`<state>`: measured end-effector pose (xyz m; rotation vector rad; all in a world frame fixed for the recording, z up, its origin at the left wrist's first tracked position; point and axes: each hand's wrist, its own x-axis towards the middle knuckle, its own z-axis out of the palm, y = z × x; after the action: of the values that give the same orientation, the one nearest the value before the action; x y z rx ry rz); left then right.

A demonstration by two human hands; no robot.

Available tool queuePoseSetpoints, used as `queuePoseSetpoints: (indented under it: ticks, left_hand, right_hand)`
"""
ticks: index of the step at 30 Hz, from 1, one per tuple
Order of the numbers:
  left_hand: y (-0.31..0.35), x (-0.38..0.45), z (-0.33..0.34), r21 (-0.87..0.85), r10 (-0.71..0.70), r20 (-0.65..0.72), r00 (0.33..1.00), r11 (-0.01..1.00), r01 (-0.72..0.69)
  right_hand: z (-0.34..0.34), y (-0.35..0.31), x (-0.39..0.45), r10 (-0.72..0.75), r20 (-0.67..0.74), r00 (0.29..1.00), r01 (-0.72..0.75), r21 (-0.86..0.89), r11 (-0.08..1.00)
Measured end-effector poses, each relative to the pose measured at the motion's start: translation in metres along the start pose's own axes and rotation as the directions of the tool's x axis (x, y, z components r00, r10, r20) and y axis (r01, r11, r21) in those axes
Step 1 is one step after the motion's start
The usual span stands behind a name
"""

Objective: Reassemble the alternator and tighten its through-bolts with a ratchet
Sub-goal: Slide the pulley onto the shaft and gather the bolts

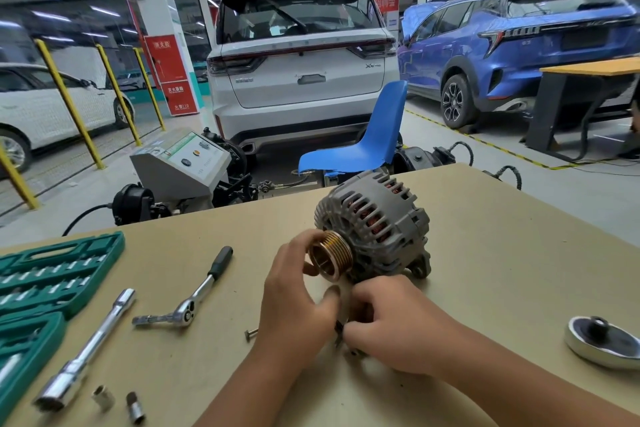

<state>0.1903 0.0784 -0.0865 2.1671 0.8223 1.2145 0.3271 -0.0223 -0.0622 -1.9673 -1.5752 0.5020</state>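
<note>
Alternator [377, 229] lay on its side on the tan table [485, 253], pulley end toward the camera, just beyond both hands. Left hand [298, 295] curled around the copper-coloured ribbed pulley [330, 255], fingers over its top edge, thumb below. Right hand [391, 326] sat just beside the left, below the housing, fingertips pinched on a small dark part at the lower edge of the alternator; could not tell what the part was. One loose bolt [251, 334] lay on the table just left of the left wrist.

Ratchet [190, 298] lay left of the left hand, black grip pointing away, head nearest the hand, untouched. Farther left, a long chrome extension bar [86, 350], diagonal. Two small sockets [117, 402] near the bar's lower end. Green socket case [52, 284] open at the far left edge. Round metal dish [604, 341] well right of the right hand, dark pieces inside.

Beyond the table: blue chair [367, 139], white car [301, 62], blue car [519, 45].
</note>
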Motion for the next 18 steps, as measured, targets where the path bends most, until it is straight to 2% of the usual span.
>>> queuePoseSetpoints:
  ticks: [2,6,10,14,16,18]
  left_hand:
    - [0.000,-0.003,-0.001,0.041,0.013,-0.011,1.000,0.999,-0.012]
    - [0.001,-0.002,0.000,-0.148,-0.137,-0.072,0.988,0.981,0.125]
    - [0.005,-0.003,-0.004,-0.094,-0.084,-0.083,0.993,0.993,0.076]
    - [0.005,-0.005,-0.008,0.068,0.033,-0.075,0.997,0.997,-0.028]
    - [0.007,-0.004,-0.009,0.059,0.020,-0.099,0.995,0.998,-0.014]
    - [0.006,-0.005,-0.007,-0.005,-0.069,-0.088,0.994,0.998,0.069]
  right_hand:
    - [0.001,0.000,0.000,-0.019,-0.031,0.999,0.020,0.037,0.999]
    - [0.003,-0.005,-0.002,-0.061,-0.110,0.992,0.080,0.174,0.982]
    - [0.004,-0.011,-0.006,-0.131,-0.224,0.966,0.179,0.209,0.961]
    - [0.003,-0.016,-0.010,-0.165,-0.310,0.936,0.241,0.228,0.943]
    - [0.002,-0.019,-0.010,-0.165,-0.366,0.916,0.284,0.298,0.911]
    - [0.000,-0.021,-0.010,-0.176,-0.428,0.886,0.331,0.319,0.888]
